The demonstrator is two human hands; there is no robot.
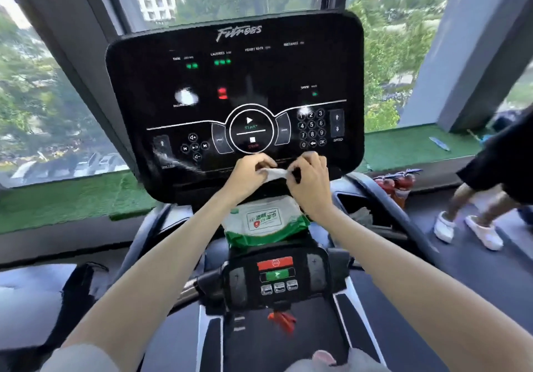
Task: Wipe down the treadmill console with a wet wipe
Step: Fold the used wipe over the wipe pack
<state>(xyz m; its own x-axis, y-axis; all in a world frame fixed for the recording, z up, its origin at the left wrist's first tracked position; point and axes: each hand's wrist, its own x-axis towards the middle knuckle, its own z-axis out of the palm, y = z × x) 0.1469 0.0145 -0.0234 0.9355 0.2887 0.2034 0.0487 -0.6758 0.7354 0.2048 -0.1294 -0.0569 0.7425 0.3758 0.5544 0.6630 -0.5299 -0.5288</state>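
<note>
Pinching a wet wipe at both ends with the left hand and the right hand, fingers curled and clamped on the cloth. Pulled into a short crumpled band between the two hands: white, soft, twisted rather than spread flat. Held just in front of the lower edge of the treadmill console; touching it or not, cannot tell.

Directly below the hands, a wipe pack: soft plastic pouch, green at the edges, white label with printed characters, lying on the ledge under the console.

Console itself a broad slab with rounded corners, glossy black, smooth, tilted back. White printed keypad at right, round start-stop ring in the middle, small green and red lights above, pale smears and glare on the left part.

Nearer, a small control panel, matte black, with a red bar, a green bar and three grey buttons; a red clip hanging below it. Off to the right, white shoes of another person on the dark floor; green turf along the window sill.
</note>
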